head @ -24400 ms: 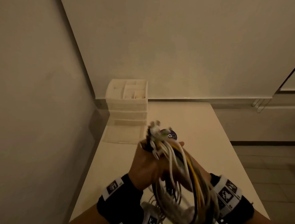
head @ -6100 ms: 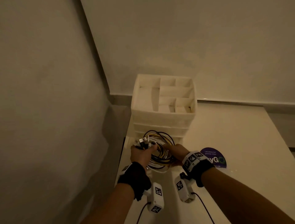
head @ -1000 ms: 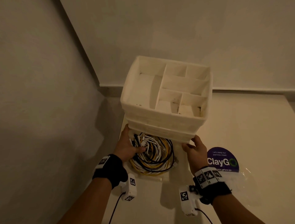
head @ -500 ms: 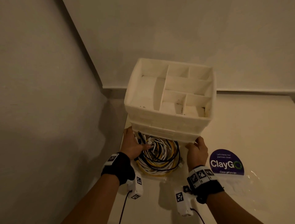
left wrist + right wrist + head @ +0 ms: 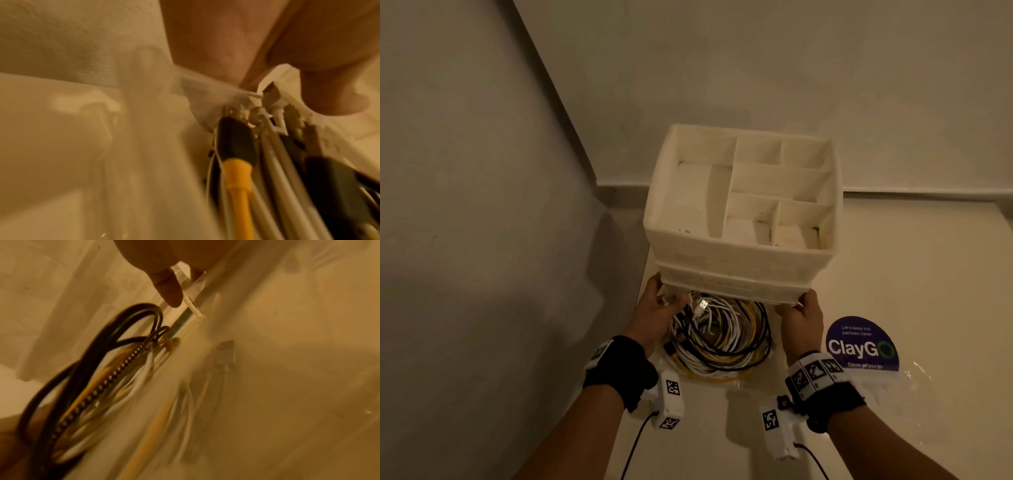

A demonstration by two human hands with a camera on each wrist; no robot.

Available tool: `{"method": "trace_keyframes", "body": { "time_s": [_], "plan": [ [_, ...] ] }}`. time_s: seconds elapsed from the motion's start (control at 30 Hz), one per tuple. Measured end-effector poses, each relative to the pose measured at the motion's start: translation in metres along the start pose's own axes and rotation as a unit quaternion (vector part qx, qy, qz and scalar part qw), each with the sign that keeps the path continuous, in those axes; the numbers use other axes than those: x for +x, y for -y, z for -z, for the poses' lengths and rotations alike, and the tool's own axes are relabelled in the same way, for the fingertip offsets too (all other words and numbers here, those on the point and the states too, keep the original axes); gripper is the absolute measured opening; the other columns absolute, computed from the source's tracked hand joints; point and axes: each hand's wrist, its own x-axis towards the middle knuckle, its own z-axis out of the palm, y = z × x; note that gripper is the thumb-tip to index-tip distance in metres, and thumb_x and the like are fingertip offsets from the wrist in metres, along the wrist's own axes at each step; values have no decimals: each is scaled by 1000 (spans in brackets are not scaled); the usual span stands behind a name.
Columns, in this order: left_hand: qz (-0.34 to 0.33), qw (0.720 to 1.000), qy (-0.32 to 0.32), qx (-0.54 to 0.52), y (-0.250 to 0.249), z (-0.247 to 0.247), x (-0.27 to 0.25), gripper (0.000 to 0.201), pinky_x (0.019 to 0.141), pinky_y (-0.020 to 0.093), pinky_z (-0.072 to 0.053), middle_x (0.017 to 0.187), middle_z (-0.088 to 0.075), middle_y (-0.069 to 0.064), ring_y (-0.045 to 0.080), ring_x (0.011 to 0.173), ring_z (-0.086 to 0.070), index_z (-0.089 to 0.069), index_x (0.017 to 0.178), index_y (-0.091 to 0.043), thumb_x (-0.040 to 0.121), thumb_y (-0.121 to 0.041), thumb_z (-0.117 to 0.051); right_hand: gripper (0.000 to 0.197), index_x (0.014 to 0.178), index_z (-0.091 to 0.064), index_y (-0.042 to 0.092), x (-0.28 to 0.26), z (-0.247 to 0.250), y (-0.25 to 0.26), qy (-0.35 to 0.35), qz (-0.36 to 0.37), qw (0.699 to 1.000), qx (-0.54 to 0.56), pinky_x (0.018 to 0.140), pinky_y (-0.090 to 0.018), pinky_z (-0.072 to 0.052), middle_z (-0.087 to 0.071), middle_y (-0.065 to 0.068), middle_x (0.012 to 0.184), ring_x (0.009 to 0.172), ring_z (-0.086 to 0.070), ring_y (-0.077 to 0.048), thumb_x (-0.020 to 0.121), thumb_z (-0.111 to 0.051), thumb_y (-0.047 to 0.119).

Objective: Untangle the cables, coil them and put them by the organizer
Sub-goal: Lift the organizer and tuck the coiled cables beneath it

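A white organizer (image 5: pixel 743 253) with open top compartments stands at the table's back left corner. Its clear bottom drawer (image 5: pixel 732 383) is pulled out, and a coil of white, yellow and black cables (image 5: pixel 722 339) lies in it. My left hand (image 5: pixel 657 308) pinches the drawer's left rim (image 5: pixel 205 84) close to the cable plugs (image 5: pixel 238 178). My right hand (image 5: pixel 799 315) pinches the right rim (image 5: pixel 191 305) between thumb (image 5: pixel 168 288) and finger, beside the cables (image 5: pixel 98 386). The organizer's front hides the fingertips in the head view.
A purple round sticker (image 5: pixel 861 344) is on the table right of the drawer, with clear plastic film (image 5: pixel 914 387) lying in front of it. Walls close in on the left and behind the organizer. The table (image 5: pixel 928 274) runs on to the right.
My left hand has moved off the coil to the drawer's left corner under the organizer's front. The right hand stays at the right corner. The coil lies in the same place.
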Motion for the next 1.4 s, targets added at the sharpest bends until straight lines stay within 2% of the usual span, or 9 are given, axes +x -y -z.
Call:
{"method": "trace_keyframes", "body": {
  "time_s": [0.13,0.33,0.5,0.6,0.77,0.93,1.07,1.2,1.4],
  "plan": [
    [-14,999,-33,13,-3,-8,5,65,83,16,-45,121,-54,-11,7,112,-53,-33,140,-19,87,-4,-66,37,110,-57,9,0,-1,6,1,-3,999,37,81,-41,-50,-64,-1,91,93,-60,-28,77,-52,-6],
    [-43,994,-79,55,-8,-15,17,69,87,26,-49,119,-61,-1,16,108,-60,-45,127,-17,70,-11,-84,34,107,-47,16,0,-6,11,30,25,997,68,74,-31,-48,-60,-7,101,93,-59,-26,78,-61,4],
    [-91,978,-149,118,-10,-22,26,64,81,22,-47,112,-67,-1,12,99,-63,-58,117,-15,63,-30,-89,53,106,-41,26,4,-13,11,35,53,998,-6,90,-51,-49,-55,-11,112,103,-55,-31,59,-64,34],
    [-104,972,-174,116,-9,-25,20,56,80,22,-46,108,-66,-2,12,95,-62,-59,111,-17,65,-29,-88,52,113,-43,25,9,-7,14,75,46,996,-13,91,-46,-49,-57,-9,117,105,-58,-25,68,-71,31],
    [-91,986,-111,91,-9,-17,13,53,80,15,-48,111,-64,-7,4,100,-61,-55,119,-20,74,-28,-82,60,127,-50,20,10,7,13,115,33,992,25,90,-35,-49,-61,0,123,110,-59,-17,73,-73,27],
    [-77,988,-100,93,-9,-12,0,64,96,33,-47,121,-63,-10,11,115,-56,-51,130,-26,74,-37,-81,66,126,-45,35,3,5,4,155,70,985,27,95,-37,-49,-61,7,121,110,-59,-8,75,-75,6],
    [-77,995,16,57,-19,10,-10,59,96,21,-42,128,-56,-23,-6,119,-50,-48,128,-43,79,-28,-78,84,134,-34,41,6,17,-2,183,105,977,-28,98,-49,-49,-56,10,131,118,-57,-16,66,-82,38],
    [-42,994,36,99,-12,18,-13,80,97,31,-40,136,-44,-21,11,129,-40,-35,135,-42,72,-32,-83,108,146,-16,34,-1,19,-12,183,141,967,-111,109,-47,-39,-37,5,148,135,-40,-17,63,-81,56],
    [-33,992,0,123,-5,0,2,89,99,47,-49,129,-59,-8,16,116,-58,-40,136,-30,59,-41,-85,97,144,-23,31,6,14,-10,205,115,970,-65,108,-38,-41,-45,8,139,125,-47,-10,69,-85,20]
  ]
}}
